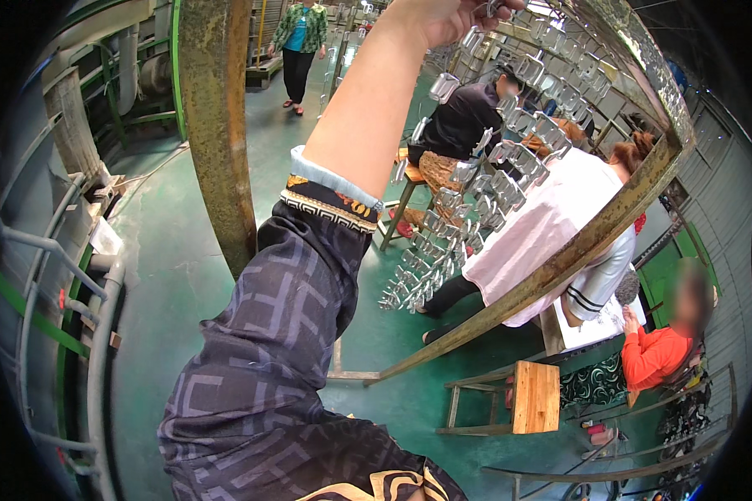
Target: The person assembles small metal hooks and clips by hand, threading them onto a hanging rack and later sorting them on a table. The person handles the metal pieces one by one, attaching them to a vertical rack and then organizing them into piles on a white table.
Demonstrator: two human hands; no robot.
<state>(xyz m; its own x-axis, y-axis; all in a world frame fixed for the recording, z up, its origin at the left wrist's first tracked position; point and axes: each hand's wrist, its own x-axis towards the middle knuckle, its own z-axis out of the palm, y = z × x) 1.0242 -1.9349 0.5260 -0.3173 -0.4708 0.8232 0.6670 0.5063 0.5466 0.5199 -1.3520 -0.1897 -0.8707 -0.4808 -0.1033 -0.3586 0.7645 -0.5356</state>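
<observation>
Left hand (447, 21) is up at the view's top edge, nearer than the unseen right hand, fingers bent at a silvery metal piece (493, 8), closure unclear; hanging silvery metal frames (510, 152) lie below it, rows slanting down-left

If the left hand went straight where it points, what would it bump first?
Probably the hanging silver metal pieces just right of the left hand, though depth is unclear and the upper edge crops it.
</observation>
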